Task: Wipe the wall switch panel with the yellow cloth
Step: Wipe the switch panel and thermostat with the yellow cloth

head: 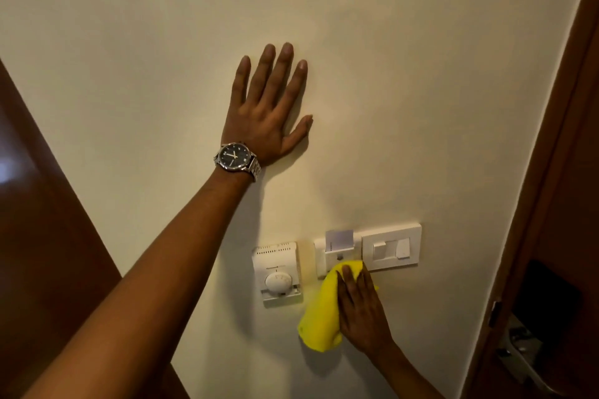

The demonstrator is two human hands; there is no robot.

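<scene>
The white wall switch panel (390, 247) sits low on the cream wall, with a key-card holder (337, 248) joined to its left side and a card standing in the slot. My right hand (361, 308) presses the yellow cloth (321, 314) flat against the wall; the cloth's top edge covers the lower part of the card holder and touches the switch panel's lower left corner. My left hand (270, 107), wearing a metal wristwatch, lies flat on the bare wall well above the panel, fingers spread, holding nothing.
A white thermostat (278, 272) with a round dial hangs just left of the cloth. A brown wooden door frame (547, 172) with a metal handle (525, 356) runs down the right side. Dark brown wood (42, 220) fills the lower left.
</scene>
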